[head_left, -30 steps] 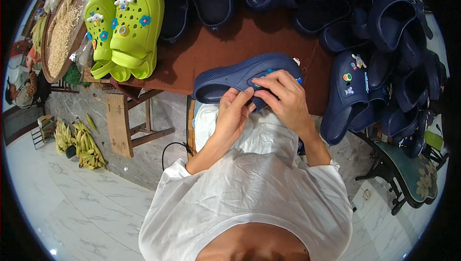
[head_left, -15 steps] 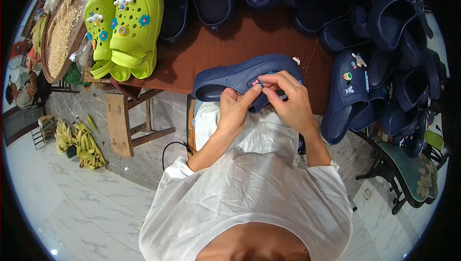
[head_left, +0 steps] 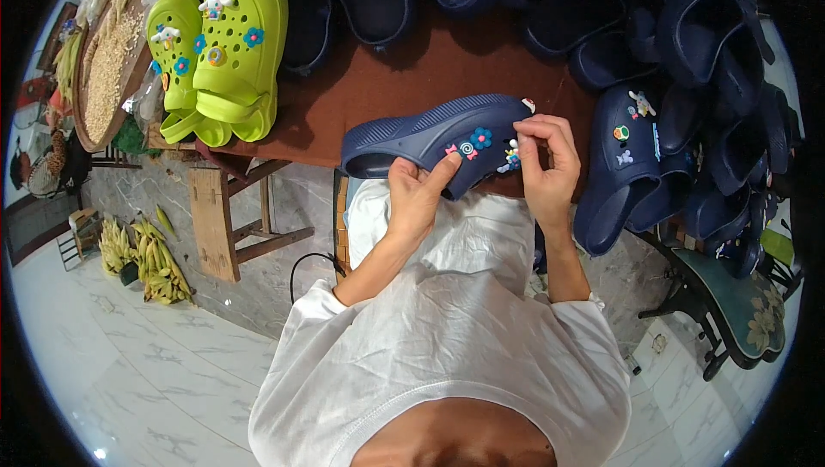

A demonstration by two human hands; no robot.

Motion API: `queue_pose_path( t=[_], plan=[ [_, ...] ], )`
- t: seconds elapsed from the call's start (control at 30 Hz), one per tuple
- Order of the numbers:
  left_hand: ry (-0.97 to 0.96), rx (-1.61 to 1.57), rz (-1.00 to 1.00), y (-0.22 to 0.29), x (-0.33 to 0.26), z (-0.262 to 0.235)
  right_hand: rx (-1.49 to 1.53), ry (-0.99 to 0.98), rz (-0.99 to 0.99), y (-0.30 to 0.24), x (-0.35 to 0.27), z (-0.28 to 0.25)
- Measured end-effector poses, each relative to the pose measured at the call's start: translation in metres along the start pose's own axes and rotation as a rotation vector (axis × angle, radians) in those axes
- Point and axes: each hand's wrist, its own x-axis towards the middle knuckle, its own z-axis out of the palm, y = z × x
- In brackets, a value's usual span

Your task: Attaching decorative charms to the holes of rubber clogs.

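Observation:
A navy blue clog (head_left: 430,134) lies on its side at the near edge of the brown table (head_left: 387,89), its top turned toward me. Small charms dot its front: a pink swirl, a blue flower and a little figure (head_left: 512,156). My left hand (head_left: 417,196) grips the clog's near edge, thumb pressed beside the swirl charm. At the toe, my right hand (head_left: 546,162) pinches the little figure charm between thumb and fingers.
A pair of lime green clogs (head_left: 219,46) with charms sits at the table's left. Many navy clogs (head_left: 670,80) pile up at the back and right. A tray of grain (head_left: 107,63) lies far left, bananas (head_left: 142,252) on the floor, a green chair (head_left: 739,304) at right.
The clog has tipped up so its charmed top shows. My right hand slid from over the clog's front to its toe, and my left hand shifted to the near edge.

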Motion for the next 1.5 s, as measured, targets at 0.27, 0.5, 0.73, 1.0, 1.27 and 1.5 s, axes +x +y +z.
queue_pose_path(
  t=[0.27,0.5,0.73,1.0,1.27,1.5],
  plan=[
    [0.004,0.014,0.008,0.003,0.0,0.004,-0.147,-0.118,-0.091,-0.009,0.005,-0.003],
    [-0.011,-0.049,-0.017,0.008,0.003,0.006,-0.303,-0.35,-0.225,-0.019,0.006,0.003],
    [0.005,0.058,0.0,0.007,0.004,0.006,-0.392,-0.383,-0.321,-0.015,0.009,0.006],
    [0.009,0.05,0.066,0.002,0.006,0.003,-0.398,-0.373,-0.351,-0.015,0.01,0.006],
    [0.005,0.041,0.038,0.004,0.005,0.005,-0.379,-0.381,-0.35,-0.013,0.011,0.005],
    [0.028,0.002,0.036,0.005,0.004,0.006,-0.208,-0.278,-0.215,-0.006,0.013,-0.005]
  ],
)
